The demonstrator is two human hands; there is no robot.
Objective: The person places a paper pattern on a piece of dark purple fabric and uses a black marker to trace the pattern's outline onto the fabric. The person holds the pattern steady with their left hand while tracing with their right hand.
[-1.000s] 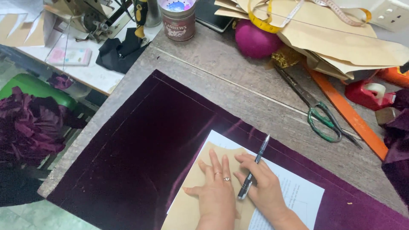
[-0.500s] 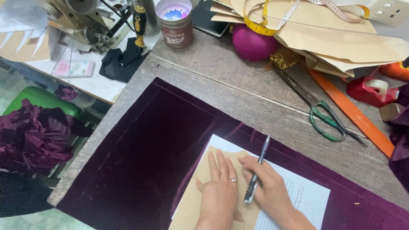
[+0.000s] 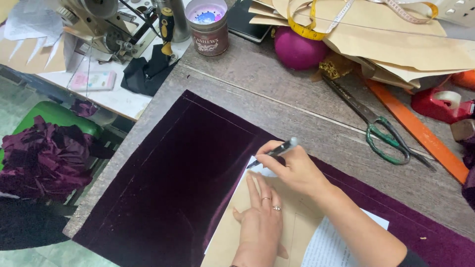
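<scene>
Left hand [image 3: 260, 225]: flat on the tan paper pattern [image 3: 237, 232], fingers spread.
Right hand [image 3: 295, 165]: grips a pen [image 3: 273, 152], tip at the pattern's upper edge.
Pattern: lies on dark purple velvet [image 3: 168, 183].
Nearby: green-handled scissors [image 3: 376, 126], orange ruler [image 3: 420, 131], lidded tin [image 3: 209, 25].

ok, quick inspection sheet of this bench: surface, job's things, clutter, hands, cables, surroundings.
Surface: grey worktable, worn.
Job's things: dark purple velvet spread flat; tan paper pattern and white sheet on it.
Clutter: green-handled scissors, orange ruler, magenta ball, tin, tape dispenser, yellow measuring tape.
Hands: left hand flat on pattern; right hand gripping pen.
Cables: nothing seen.
Surroundings: sewing machine, green stool with purple scraps.
</scene>
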